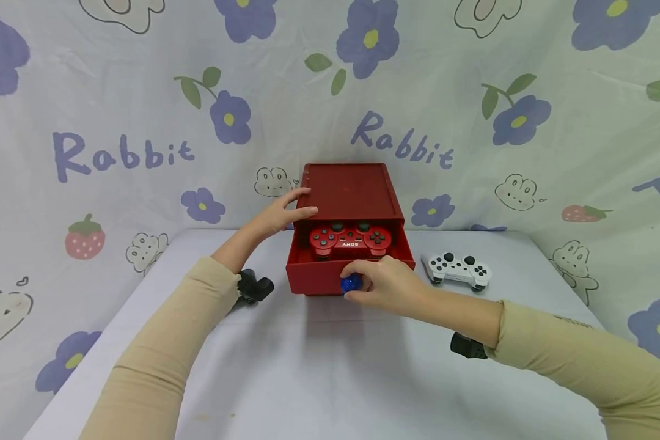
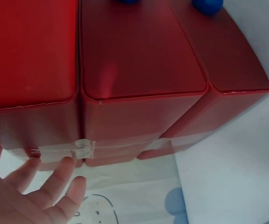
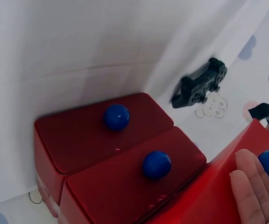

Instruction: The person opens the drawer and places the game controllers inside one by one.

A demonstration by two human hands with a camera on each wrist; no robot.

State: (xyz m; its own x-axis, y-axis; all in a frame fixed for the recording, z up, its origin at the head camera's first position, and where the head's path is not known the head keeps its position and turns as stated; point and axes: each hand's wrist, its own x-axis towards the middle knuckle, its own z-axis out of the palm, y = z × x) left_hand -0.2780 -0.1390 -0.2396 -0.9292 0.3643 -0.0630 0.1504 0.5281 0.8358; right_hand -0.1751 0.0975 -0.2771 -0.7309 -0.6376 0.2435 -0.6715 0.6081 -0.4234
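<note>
A red drawer cabinet (image 1: 346, 189) stands against the back cloth, its top drawer (image 1: 308, 278) pulled out. Inside that drawer lies a red game controller (image 1: 351, 241). My right hand (image 1: 387, 286) pinches the drawer's round blue knob (image 1: 351, 283) between thumb and fingers. In the right wrist view, two lower drawers are closed, each with a blue knob (image 3: 116, 117). My left hand (image 1: 280, 214) rests at the cabinet's upper left side with its fingers spread. The left wrist view shows those fingers (image 2: 55, 186) straight beside the side wall, where clear tape runs across.
To the right of the cabinet, a white game controller (image 1: 458, 271) lies on the white table (image 1: 341, 379). A black controller (image 1: 253, 287) is at the left, partly behind the left sleeve. Another black object (image 1: 467, 346) shows beside the right forearm, mostly hidden.
</note>
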